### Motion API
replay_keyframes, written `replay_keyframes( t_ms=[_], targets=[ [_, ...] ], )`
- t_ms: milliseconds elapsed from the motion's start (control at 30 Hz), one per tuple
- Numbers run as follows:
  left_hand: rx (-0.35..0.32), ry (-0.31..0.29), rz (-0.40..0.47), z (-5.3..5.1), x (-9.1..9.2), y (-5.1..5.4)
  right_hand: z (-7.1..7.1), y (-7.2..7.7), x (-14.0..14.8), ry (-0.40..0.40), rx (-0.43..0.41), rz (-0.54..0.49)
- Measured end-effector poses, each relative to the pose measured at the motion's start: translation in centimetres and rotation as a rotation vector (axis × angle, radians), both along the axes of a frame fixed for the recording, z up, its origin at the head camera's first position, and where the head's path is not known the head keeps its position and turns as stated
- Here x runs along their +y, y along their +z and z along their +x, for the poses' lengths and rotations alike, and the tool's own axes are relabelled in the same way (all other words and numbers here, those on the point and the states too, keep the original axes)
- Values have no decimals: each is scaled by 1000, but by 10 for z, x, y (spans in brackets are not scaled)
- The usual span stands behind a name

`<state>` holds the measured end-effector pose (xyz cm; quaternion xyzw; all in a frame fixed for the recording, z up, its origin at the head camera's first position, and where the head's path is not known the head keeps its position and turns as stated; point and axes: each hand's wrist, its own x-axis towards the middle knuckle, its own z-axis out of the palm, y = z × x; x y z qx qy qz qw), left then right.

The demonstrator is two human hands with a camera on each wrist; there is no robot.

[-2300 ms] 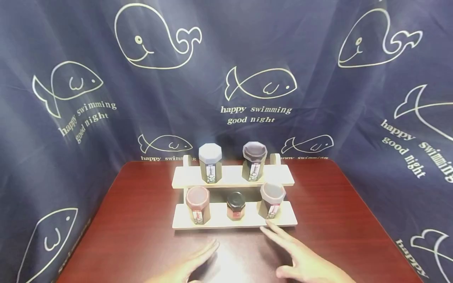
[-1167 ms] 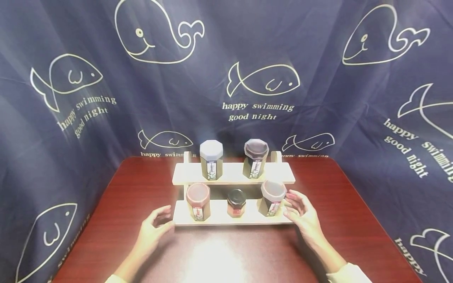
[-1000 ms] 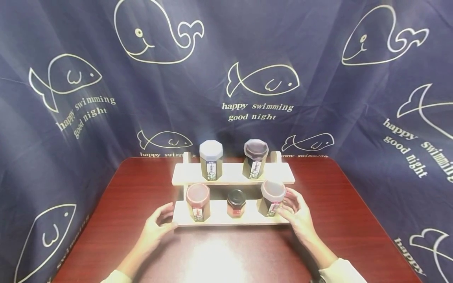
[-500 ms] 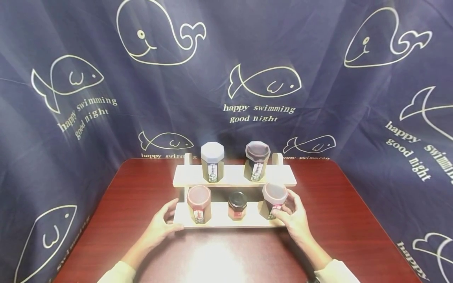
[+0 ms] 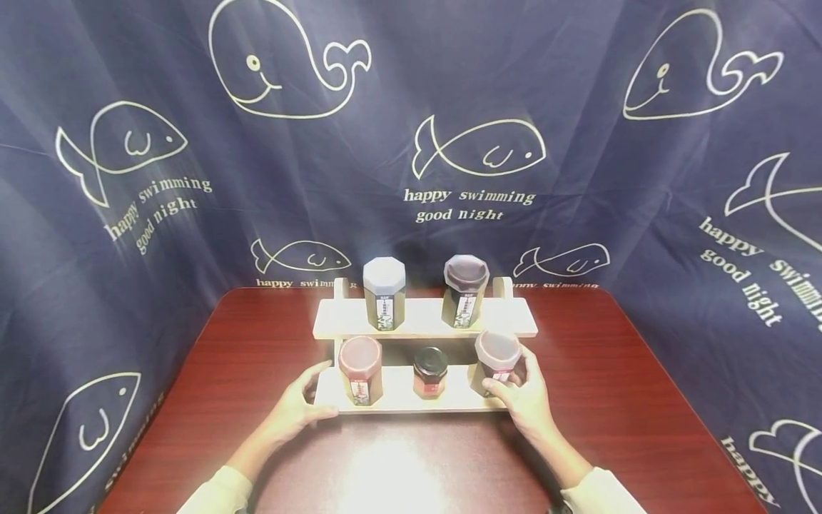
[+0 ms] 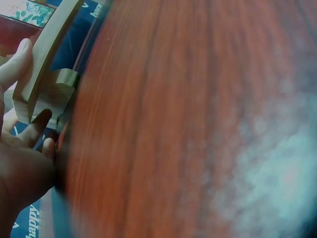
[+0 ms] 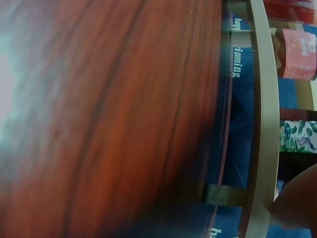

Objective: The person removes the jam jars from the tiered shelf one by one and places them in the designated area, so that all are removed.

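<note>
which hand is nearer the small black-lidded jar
Right. The right hand is around the pale-lidded jar just right of the small black-lidded jar; the left hand is at the lower shelf's left end, beyond the reddish-lidded jar.

My right hand (image 5: 528, 401) hides part of the front right jar (image 5: 493, 363), and the jar hides some of my fingers (image 5: 531, 365). The words on the jar labels (image 5: 384, 310) are too small to read. My 2 sleeves (image 5: 218, 491) run off the bottom. My left wrist view cuts off my left hand (image 6: 21, 168) at the left side; the table (image 7: 124, 109) looks blurry from my right wrist.
</note>
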<state>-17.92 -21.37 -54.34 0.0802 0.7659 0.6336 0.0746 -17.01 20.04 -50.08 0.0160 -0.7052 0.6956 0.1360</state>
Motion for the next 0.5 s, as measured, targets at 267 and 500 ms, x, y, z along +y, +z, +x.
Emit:
replay_keyframes(
  t_ms=[267, 500],
  targets=[
    [13, -59, -10, -2, -2, 1, 0, 2, -8, -110, -15, 146],
    [20, -101, -51, -1, -4, 1, -2, 3, -4, -131, -32, 230]
  ],
)
